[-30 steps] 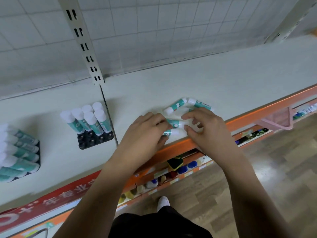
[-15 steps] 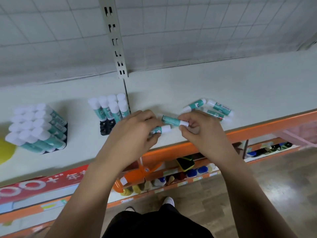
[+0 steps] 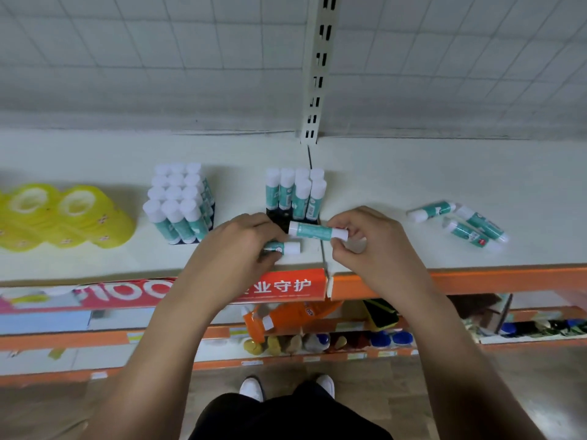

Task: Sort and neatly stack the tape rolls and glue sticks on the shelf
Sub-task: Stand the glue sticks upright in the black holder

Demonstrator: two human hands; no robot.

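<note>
My left hand grips a teal glue stick whose white cap pokes out to the right. My right hand pinches a second glue stick by its right end and holds it level just in front of a partly filled black tray of upright glue sticks. A full block of glue sticks stands to the left. Yellow tape rolls sit at the far left. Three loose glue sticks lie on the shelf at the right.
The white shelf has an orange front edge with a red label strip. A slotted upright post rises from the wire-grid back. Lower shelves hold bottles and an orange pack. My shoes stand on the wood floor.
The view has swung left, bringing the tape rolls into sight. Both hands have carried their glue sticks left, up to the front of the partly filled tray.
</note>
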